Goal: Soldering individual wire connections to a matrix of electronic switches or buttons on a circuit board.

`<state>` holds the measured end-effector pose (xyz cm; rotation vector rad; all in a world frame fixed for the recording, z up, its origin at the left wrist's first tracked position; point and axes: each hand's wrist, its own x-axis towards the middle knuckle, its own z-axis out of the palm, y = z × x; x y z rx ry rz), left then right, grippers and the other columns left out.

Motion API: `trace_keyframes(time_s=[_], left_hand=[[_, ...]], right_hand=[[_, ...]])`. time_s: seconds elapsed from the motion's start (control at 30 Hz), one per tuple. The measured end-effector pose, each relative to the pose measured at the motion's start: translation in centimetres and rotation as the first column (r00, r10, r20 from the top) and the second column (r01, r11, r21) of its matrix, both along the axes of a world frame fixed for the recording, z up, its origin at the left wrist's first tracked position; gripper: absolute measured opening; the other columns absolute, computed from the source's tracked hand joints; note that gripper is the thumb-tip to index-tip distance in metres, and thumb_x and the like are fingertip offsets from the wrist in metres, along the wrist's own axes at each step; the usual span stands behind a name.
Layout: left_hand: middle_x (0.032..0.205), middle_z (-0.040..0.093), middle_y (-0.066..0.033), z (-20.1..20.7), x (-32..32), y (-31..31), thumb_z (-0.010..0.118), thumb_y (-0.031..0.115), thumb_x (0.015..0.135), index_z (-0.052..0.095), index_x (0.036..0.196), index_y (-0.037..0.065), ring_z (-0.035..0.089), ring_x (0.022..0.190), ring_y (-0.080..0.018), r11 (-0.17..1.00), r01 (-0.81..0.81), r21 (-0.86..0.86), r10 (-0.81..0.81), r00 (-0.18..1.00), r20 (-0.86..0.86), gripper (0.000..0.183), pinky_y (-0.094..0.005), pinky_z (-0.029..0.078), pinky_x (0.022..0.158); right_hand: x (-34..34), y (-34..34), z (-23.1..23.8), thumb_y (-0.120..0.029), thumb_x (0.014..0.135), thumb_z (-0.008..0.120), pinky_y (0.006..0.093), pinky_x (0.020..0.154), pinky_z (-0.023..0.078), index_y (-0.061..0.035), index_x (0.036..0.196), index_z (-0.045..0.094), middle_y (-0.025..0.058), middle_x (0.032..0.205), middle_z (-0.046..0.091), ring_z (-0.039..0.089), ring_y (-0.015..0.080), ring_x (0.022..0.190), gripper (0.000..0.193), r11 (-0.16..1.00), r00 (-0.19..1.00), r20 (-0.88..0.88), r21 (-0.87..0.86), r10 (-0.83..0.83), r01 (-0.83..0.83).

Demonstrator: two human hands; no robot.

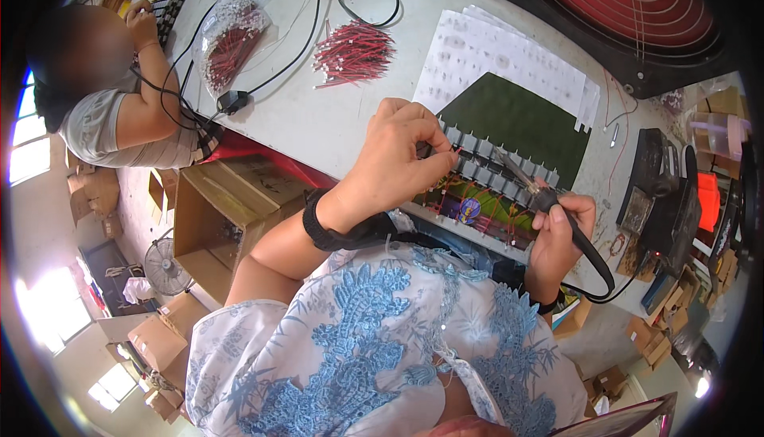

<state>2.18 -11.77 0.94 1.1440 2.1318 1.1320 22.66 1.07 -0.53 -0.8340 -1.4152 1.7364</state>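
Note:
My right hand grips a soldering iron by its black handle. Its thin metal tip points up and left, over two rows of small grey motors. Thumb and fingers pinched together, my left hand is at the left end of these rows; whatever is between its fingertips is too small to make out. Red wires run from the near row toward the table's front edge. The motors stand along the near side of a dark green mat, which partly covers white paper sheets.
A pile of red wires and a clear bag of wires lie farther left. A large fan stands far right; a black soldering station sits right. The iron's cable loops beside my right hand. Another person sits at the left.

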Motion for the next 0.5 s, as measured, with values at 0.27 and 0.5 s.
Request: trace_keyframes(time_s=[0.27,0.5], left_hand=[[0.079,0.061,-0.0005,1.1,1.9,0.2,0.073,0.012,0.074,0.068,0.079,0.009,0.051,0.085,-0.0223,0.998,0.001,0.064,0.006,0.994,-0.109,0.008,-0.0345,0.036,0.083],[0.084,0.06,-0.0022,-0.9,3.1,0.9,0.073,0.009,0.073,0.067,0.08,0.009,0.048,0.093,-0.0253,0.989,-0.028,0.148,0.073,0.949,-0.306,0.009,-0.0365,0.036,0.086]], right_hand=[[0.4,0.5,-1.1,-0.001,0.084,0.057,0.0548,0.103,0.041,-0.003,0.093,0.046,0.0038,0.075,0.049,0.05,0.0084,0.057,0.014,0.999,0.998,-0.064,0.045,0.011,-0.008],[0.6,0.4,-1.1,0.0,0.082,0.056,0.0544,0.104,0.039,-0.0031,0.091,0.046,0.0038,0.071,0.048,0.049,0.0084,0.057,0.014,0.993,0.998,-0.049,0.118,0.036,-0.03]])
